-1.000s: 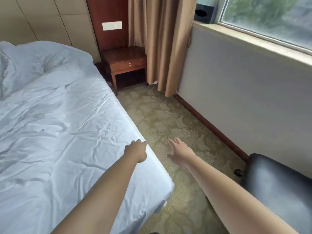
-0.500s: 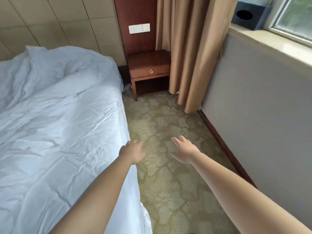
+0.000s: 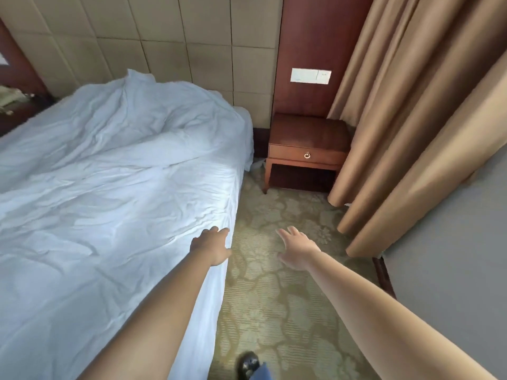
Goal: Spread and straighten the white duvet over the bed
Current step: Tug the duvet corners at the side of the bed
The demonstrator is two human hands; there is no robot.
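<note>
The white duvet [image 3: 109, 204] covers the bed across the left of the view, wrinkled, with a bunched ridge and a raised peak near the headboard. Its right edge hangs down toward the carpet. My left hand [image 3: 212, 246] reaches out over that right edge, fingers loosely apart, holding nothing; whether it touches the cloth I cannot tell. My right hand [image 3: 297, 250] is stretched over the carpet beside the bed, palm down, fingers spread and empty.
A wooden nightstand [image 3: 308, 149] with one drawer stands at the head of the bed. Tan curtains [image 3: 417, 119] hang at the right above a grey wall [image 3: 452, 270]. Patterned carpet [image 3: 274, 311] forms a narrow aisle. My shoe [image 3: 248, 363] shows at the bottom.
The view has shifted toward the head of the bed, bringing the nightstand and curtains closer; the window and black chair left the view. My left hand has opened from a loose fist.
</note>
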